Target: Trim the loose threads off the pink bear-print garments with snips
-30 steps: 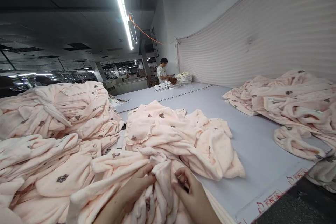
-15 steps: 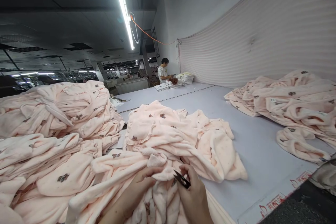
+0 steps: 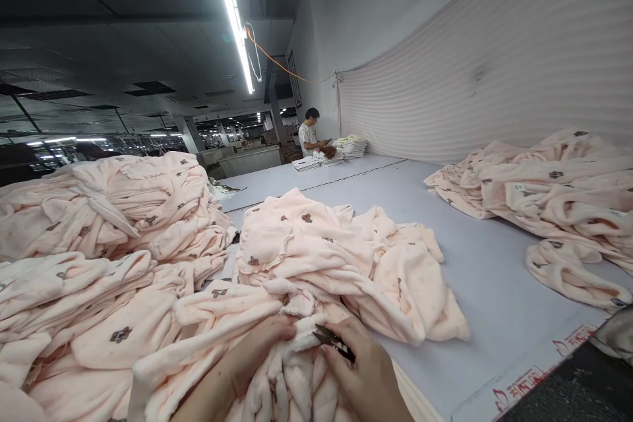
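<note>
One pale-pink garment, plush, crumpled, brown-patterned

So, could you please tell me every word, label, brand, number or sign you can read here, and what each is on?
Nothing can be quoted reliably.
Red print near the edge of the table: too blurred to read.
Small white tag on the pink fabric pile at right: too small.
Framed panel on the wall: too small and slanted.

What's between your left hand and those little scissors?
A fold of pale pink cloth, seen in the head view between the left hand and the scissors.
</note>
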### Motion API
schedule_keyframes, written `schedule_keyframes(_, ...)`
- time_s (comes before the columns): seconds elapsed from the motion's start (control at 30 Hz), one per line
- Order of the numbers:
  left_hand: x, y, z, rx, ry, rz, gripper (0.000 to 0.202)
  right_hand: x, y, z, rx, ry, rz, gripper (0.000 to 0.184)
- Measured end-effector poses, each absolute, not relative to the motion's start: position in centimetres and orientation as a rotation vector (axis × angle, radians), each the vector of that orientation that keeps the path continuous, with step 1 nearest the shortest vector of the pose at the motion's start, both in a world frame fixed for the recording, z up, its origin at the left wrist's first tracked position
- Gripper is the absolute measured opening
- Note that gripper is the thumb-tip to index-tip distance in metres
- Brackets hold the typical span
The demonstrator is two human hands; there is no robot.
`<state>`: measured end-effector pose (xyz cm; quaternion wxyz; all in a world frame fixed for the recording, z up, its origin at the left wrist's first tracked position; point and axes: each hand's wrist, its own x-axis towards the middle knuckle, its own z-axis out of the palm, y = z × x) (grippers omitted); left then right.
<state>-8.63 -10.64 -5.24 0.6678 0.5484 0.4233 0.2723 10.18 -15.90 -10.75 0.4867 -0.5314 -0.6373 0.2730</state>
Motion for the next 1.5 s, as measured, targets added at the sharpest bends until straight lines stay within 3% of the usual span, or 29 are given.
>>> schedule_keyframes(0.3, -9.4, -9.8, -6.7, 1.189, 0.841, 0.57, 0.017, 9.7, -14.7, -10.5, -1.3, -1.471, 0.723, 0.021)
schedule_keyframes(0.6, -8.5, -10.7, -5.1, 1.023, 0.836, 0.553, 0.029, 9.7, -16.0, -10.2, -1.348, -1.622, 0.561, 0.022)
schedule_keyframes(0.9, -8.5, -10.6, -5.3, 1.196, 0.944, 0.473, 0.036, 10.7, -15.6, -10.8, -1.324, -1.554, 0.716, 0.018)
schedule_keyframes(1.03, -7.6, -10.8, -5.3, 1.59, 1.119, 0.472, 0.023, 10.5, -14.9, -11.8, -1.321, -1.417, 0.727, 0.018)
schedule_keyframes(1.17, -6.4, -12.2, -6.5, 1.816, 1.405, 0.703, 0.006, 9.9, -15.1, -12.9, -1.301, -1.439, 0.79, 0.013)
schedule_keyframes(1.27, -6.6, -13.3, -7.9, 1.698, 1.362, 0.948, 0.004, 9.4, -16.4, -13.6, -1.231, -1.583, 0.724, 0.026)
schedule_keyframes(1.37, -7.5, -13.8, -8.8, 1.361, 1.026, 0.991, 0.016, 9.2, -17.8, -13.8, -1.173, -1.621, 0.786, 0.038)
schedule_keyframes(1.5, -8.0, -14.0, -8.6, 1.244, 0.905, 0.963, 0.028, 9.6, -18.2, -12.2, -1.111, -1.506, 0.898, 0.028)
